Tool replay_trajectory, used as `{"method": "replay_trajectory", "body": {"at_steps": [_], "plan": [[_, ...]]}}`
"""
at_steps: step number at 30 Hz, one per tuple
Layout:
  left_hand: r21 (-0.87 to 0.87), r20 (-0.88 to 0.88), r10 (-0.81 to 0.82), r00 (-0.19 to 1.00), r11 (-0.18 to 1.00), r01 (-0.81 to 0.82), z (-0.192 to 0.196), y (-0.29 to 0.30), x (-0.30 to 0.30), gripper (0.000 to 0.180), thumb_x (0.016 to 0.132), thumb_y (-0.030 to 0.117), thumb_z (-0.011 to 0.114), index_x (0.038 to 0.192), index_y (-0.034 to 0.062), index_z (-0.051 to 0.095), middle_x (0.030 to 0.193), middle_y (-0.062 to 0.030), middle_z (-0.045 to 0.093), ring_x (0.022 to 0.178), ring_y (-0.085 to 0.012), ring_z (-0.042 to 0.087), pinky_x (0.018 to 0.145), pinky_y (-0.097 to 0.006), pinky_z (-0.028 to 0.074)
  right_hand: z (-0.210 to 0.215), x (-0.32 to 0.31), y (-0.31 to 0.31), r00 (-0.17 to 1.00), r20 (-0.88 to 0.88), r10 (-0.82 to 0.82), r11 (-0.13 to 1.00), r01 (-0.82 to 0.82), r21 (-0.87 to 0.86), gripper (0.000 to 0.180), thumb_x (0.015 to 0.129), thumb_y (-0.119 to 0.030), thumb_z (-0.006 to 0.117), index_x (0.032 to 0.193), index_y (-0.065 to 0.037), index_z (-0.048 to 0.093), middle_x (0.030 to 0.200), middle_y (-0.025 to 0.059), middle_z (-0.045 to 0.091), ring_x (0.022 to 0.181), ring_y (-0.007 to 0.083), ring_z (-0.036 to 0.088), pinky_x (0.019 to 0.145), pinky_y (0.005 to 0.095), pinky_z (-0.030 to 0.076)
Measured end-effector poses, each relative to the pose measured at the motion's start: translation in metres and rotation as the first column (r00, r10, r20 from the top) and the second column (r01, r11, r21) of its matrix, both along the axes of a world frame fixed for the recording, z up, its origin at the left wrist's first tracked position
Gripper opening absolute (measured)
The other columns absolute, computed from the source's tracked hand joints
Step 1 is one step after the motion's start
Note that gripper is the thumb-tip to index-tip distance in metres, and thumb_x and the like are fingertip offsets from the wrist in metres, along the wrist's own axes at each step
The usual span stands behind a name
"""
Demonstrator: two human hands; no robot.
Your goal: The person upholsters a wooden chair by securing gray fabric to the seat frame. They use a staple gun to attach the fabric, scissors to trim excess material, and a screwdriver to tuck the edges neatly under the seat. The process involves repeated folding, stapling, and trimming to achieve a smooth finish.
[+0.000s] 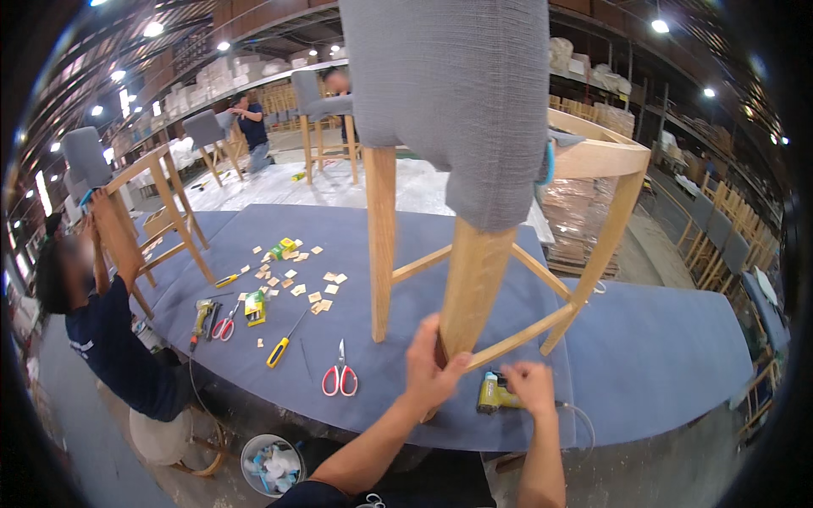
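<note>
An upholstered grey chair [474, 93] with pale wooden legs stands on the blue-grey covered table [652, 339] in front of me. My left hand [432, 368] is wrapped round the lower end of its nearest leg [474, 284]. Just right of that leg, my right hand [532, 388] is closed, its fingers curled together above a yellow-green air staple gun [489, 394]. What those fingers hold, if anything, is too small to make out. The staple gun lies on its side with a hose [584, 415] running off to the right.
Left of the chair lie red-handled scissors [340, 379], a yellow screwdriver [278, 352], small wooden pieces [298, 289] and a yellow-green box [255, 308]. A co-worker [118, 339] handles another chair [174, 224] at the left. Below the table edge stands a bucket [273, 466] of scraps.
</note>
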State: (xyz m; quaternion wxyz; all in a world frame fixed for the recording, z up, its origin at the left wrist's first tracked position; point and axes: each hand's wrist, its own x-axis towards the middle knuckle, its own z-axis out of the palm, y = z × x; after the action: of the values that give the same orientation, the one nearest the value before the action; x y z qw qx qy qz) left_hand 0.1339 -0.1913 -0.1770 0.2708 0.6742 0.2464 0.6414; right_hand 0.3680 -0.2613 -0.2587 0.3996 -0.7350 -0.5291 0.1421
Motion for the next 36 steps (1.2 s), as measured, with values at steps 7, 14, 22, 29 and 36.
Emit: {"method": "replay_trajectory", "body": {"at_steps": [7, 14, 22, 29, 36], "plan": [[0.747, 0.099, 0.505, 0.858, 0.532, -0.399, 0.133, 0.063, -0.047, 0.041, 0.082, 0.003, 0.081, 0.12, 0.0022, 0.065, 0.116, -0.0174, 0.069, 0.108, -0.038, 0.066, 0.097, -0.046, 0.051, 0.214, -0.061, 0.025, 0.898, 0.381, -0.221, 0.396, -0.274, 0.876, 0.027, 0.075, 0.0, 0.086, 0.099, -0.007, 0.076, 0.094, 0.0093, 0.073, 0.081, 0.0252, 0.068, 0.07, 0.035, 0.054], [0.906, 0.145, 0.504, 0.851, 0.278, -0.319, 0.196, 0.08, -0.047, 0.044, 0.069, 0.003, 0.083, 0.111, 0.0117, 0.071, 0.115, -0.0079, 0.071, 0.107, -0.0319, 0.065, 0.097, -0.045, 0.046, 0.278, -0.07, 0.062, 0.684, 0.558, -0.469, 0.167, -0.552, 0.817, 0.042, 0.067, -0.003, 0.085, 0.107, -0.012, 0.075, 0.113, 0.005, 0.073, 0.1, 0.0276, 0.068, 0.087, 0.0403, 0.05], [0.963, 0.065, 0.483, 0.873, 0.199, -0.182, 0.207, 0.079, -0.055, 0.03, 0.073, 0.002, 0.082, 0.099, 0.0102, 0.072, 0.106, -0.0043, 0.074, 0.102, -0.0291, 0.068, 0.093, -0.043, 0.048, 0.284, -0.056, 0.063, 0.571, 0.652, -0.499, 0.174, -0.67, 0.721, 0.028, 0.075, -0.011, 0.082, 0.102, -0.014, 0.074, 0.12, 0.0032, 0.074, 0.108, 0.0267, 0.068, 0.091, 0.0416, 0.046], [0.882, 0.086, 0.223, 0.971, 0.437, -0.178, 0.228, 0.083, -0.046, 0.015, 0.085, 0.002, 0.079, 0.095, 0.0058, 0.069, 0.094, -0.0045, 0.072, 0.095, -0.0283, 0.067, 0.087, -0.04, 0.049, 0.316, -0.073, 0.068, 0.722, 0.601, -0.343, 0.222, -0.56, 0.798, 0.009, 0.091, -0.013, 0.073, 0.097, -0.012, 0.068, 0.149, 0.0178, 0.061, 0.141, 0.0388, 0.05, 0.111, 0.0521, 0.033], [0.8, 0.163, 0.208, 0.964, 0.543, -0.253, 0.247, 0.09, -0.028, 0.008, 0.092, 0.002, 0.076, 0.096, 0.003, 0.069, 0.09, -0.0072, 0.071, 0.084, -0.0263, 0.066, 0.078, -0.035, 0.052, 0.335, -0.073, 0.083, 0.805, 0.559, -0.198, 0.207, -0.523, 0.827, 0.009, 0.099, -0.013, 0.069, 0.098, -0.004, 0.066, 0.138, 0.0219, 0.064, 0.124, 0.033, 0.065, 0.095, 0.0398, 0.051]]}}
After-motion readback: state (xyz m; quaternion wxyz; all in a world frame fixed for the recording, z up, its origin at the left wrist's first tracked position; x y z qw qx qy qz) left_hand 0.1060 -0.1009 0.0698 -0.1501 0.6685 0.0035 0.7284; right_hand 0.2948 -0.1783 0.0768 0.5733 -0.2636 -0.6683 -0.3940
